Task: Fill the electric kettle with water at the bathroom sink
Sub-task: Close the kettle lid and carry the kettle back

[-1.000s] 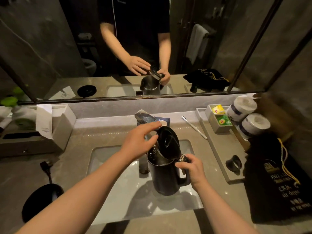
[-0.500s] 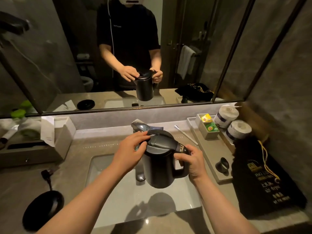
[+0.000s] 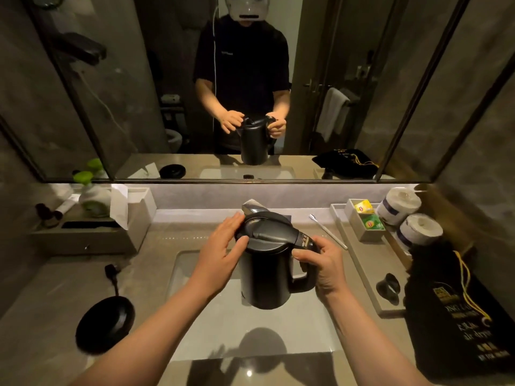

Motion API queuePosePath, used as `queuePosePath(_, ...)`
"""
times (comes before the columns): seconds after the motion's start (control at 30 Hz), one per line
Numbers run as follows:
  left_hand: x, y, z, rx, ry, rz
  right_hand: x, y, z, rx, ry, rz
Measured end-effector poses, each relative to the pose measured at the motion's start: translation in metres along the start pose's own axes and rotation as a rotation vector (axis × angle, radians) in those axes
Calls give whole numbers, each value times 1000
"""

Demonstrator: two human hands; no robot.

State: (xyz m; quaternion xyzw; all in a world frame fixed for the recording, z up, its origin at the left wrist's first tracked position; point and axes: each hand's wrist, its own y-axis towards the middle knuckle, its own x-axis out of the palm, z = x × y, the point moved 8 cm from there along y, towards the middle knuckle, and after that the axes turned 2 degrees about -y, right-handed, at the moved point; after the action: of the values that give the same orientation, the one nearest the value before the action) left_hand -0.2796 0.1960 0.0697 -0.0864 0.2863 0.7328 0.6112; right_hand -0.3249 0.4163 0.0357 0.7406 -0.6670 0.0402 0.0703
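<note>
Kettle [image 3: 264, 277] upright above sink [image 3: 195, 324], lid shut; right hand [image 3: 324, 264] grips handle, left hand [image 3: 223, 250] flat, uncurled, on lid.

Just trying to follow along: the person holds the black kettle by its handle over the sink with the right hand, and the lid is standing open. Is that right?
Not quite. In the head view the kettle has its lid shut, with the left hand resting against it. The rest holds: the right hand grips the handle and the kettle is over the sink.
</note>
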Motion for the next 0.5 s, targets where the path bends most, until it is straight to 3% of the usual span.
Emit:
queuePosePath(0.1, -19, -14, -24, -258, -265, 191, 15, 3, -2, -5, 1, -35)
queuePosePath(0.2, -26, -18, -24, -246, -488, 161, 35, 3, -2, -24, 5, -92)
queuePosePath(0.5, -102, -60, -58, -331, -533, 282, 129, -7, 12, -48, -126, -382)
